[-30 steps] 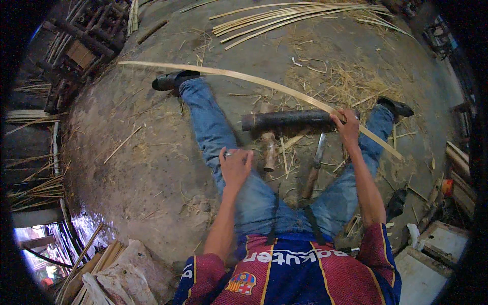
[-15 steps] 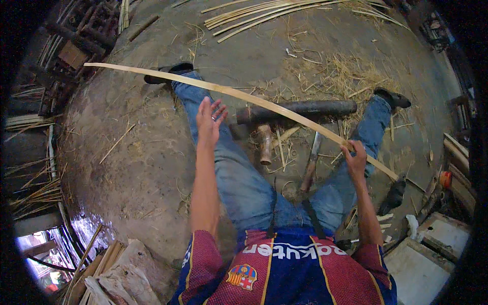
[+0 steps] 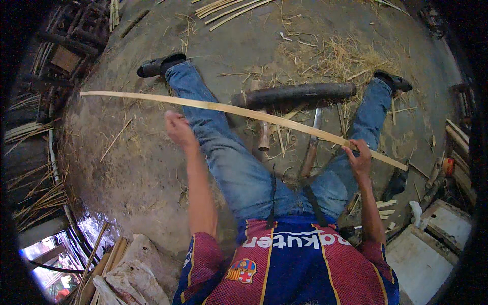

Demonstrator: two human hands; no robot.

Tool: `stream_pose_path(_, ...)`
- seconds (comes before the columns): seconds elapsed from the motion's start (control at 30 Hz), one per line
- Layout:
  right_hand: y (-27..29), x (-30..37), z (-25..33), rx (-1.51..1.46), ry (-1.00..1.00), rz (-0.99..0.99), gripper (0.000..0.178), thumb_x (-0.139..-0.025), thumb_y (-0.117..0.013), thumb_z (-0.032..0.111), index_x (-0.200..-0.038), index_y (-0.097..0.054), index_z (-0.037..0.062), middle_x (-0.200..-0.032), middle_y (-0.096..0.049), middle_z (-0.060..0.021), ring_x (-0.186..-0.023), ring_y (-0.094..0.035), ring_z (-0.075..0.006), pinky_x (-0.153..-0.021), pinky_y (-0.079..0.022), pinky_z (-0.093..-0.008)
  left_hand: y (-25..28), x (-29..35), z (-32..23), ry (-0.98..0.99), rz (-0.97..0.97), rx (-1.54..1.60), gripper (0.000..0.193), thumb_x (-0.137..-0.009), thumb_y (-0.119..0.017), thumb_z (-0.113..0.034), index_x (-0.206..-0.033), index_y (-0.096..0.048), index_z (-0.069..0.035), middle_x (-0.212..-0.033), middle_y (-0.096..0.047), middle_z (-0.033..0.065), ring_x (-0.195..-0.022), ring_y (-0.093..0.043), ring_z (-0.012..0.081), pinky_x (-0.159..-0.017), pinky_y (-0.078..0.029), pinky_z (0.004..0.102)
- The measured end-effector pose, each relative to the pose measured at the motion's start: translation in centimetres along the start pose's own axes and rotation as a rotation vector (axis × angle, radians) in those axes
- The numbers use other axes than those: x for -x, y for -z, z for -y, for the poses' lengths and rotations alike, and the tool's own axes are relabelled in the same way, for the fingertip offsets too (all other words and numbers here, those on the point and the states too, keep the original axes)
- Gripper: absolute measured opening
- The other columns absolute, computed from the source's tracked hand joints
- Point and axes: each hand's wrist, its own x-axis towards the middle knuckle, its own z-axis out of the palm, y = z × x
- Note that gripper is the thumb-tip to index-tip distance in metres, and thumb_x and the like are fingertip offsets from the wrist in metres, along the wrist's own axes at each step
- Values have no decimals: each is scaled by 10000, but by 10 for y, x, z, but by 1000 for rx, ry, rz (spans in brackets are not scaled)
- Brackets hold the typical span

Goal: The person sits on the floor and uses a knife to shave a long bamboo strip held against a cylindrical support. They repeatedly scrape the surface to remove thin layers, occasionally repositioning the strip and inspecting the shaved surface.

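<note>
Dim, lower-left glare, dark rim — left hand (image 3: 180, 130) seemingly blurred

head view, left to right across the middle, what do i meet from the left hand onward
Left hand, short wooden rod, knife, right hand, small red-orange object.

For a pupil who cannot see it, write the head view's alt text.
The right hand grips a long, pale strip stretching across two spread, jeans-clad legs; the left hand, blurred, is near the strip without holding it. A dark cylinder and a knife lie between the legs, amid thin scraps.
</note>
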Motion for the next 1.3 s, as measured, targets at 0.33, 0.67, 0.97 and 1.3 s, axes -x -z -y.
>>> stream_pose_path(0.33, 1, 9, -17, 97, 86, 77, 344, -739, -850, 181, -998, -661, 56, -950, -668, -111, -881, -641, -299, -773, -503, -392, -17, 15, -9, -498, 840, -515, 414, -975, -523, -508, -1052, -721, -152, -942, -701, 61, -979, -645, 238, -1128, -186, 562)
stream_pose_path(0.67, 3, 16, -8, 94, 36, 88, 334, -746, -841, 157, -1010, -662, 61, -955, -671, -103, -894, -636, -289, -802, -484, -384, -30, 19, 14, -248, 1143, -671, 461, -953, -512, -570, -914, -737, -169, -754, -660, 1, -896, -641, 217, -1080, -149, 587)
stream_pose_path(0.97, 3, 13, -8, 102, 79, 70, 314, -754, -826, 148, -1007, -672, 44, -925, -651, -116, -861, -622, -293, -767, -471, -376, -40, 25, 30, -340, 834, -678, 469, -935, -550, -541, -801, -724, -127, -737, -694, 88, -698, -655, 272, -672, -463, 386)
stream_pose_path(1.3, 7, 20, -25, 45, 15, 74, 314, -785, -813, 150, -1017, -652, 13, -888, -620, -111, -819, -607, -272, -734, -474, -361, -15, 5, 27, 101, 66, 238, 402, -1053, -471, -305, -917, -665, 20, -723, -626, 58, -591, -586, 129, -566, -480, 276)
